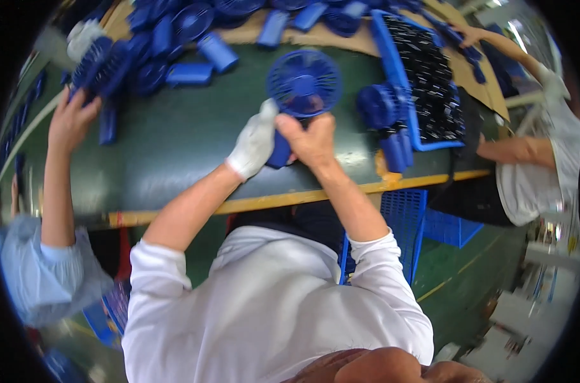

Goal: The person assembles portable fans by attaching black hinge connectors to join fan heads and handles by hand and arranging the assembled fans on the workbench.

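Both my hands are closed on a dark blue handheld fan, held over the table with its round grille pointing away from me. My left hand, in a white glove, wraps the left side of the handle. The bare right hand grips the handle's right side just below the grille, its thumb lying across the front. Most of the handle is hidden by my fingers; its blue lower end shows between my wrists. To the right of my hands lies a small group of similar blue fans.
A blue tray of small black parts stands at the right. Blue fans and handle pieces are heaped along the far edge on cardboard. Co-workers' arms reach in at left and right. Blue crates stand below the table edge.
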A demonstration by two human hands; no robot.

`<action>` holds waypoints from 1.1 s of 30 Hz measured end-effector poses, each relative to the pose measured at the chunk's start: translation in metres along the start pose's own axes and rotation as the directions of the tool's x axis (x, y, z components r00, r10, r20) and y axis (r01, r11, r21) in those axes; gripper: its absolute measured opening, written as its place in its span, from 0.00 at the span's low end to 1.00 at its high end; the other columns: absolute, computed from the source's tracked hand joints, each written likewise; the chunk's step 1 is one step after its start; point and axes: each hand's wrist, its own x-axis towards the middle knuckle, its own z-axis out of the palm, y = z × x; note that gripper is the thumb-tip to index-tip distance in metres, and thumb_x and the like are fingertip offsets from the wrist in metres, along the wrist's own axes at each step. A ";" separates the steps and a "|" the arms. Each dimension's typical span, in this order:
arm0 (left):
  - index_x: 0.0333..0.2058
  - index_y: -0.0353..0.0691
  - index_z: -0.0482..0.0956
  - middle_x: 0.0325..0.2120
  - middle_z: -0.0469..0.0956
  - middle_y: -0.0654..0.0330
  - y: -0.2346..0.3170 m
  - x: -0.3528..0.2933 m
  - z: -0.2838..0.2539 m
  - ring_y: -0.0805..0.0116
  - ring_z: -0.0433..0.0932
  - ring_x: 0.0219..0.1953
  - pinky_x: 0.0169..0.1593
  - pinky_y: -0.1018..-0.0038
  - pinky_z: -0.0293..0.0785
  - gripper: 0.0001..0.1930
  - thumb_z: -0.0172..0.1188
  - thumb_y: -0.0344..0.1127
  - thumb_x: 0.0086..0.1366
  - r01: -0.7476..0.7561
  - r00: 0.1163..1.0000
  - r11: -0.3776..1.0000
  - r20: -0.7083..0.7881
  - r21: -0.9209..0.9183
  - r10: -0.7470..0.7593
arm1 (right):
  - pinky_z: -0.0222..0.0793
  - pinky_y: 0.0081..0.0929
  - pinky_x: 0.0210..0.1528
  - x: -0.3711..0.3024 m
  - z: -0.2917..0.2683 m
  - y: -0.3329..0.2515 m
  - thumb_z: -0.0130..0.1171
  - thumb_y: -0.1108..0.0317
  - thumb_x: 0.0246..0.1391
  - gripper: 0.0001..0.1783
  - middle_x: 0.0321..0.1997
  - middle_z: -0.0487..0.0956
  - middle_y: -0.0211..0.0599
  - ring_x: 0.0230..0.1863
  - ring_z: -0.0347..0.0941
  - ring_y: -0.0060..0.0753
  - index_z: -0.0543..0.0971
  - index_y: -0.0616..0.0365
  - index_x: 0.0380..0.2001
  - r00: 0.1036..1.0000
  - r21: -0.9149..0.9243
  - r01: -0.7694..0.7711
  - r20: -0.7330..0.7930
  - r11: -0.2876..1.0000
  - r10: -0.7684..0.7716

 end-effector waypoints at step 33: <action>0.33 0.37 0.79 0.39 0.77 0.51 0.048 -0.054 -0.114 0.51 0.75 0.46 0.50 0.61 0.72 0.15 0.67 0.41 0.51 -0.207 0.650 0.062 0.089 0.976 0.755 | 0.75 0.47 0.41 0.029 -0.250 -0.005 0.63 0.63 0.49 0.10 0.32 0.81 0.53 0.38 0.78 0.56 0.82 0.59 0.28 0.999 -0.998 -0.054 -0.054 0.025 -0.003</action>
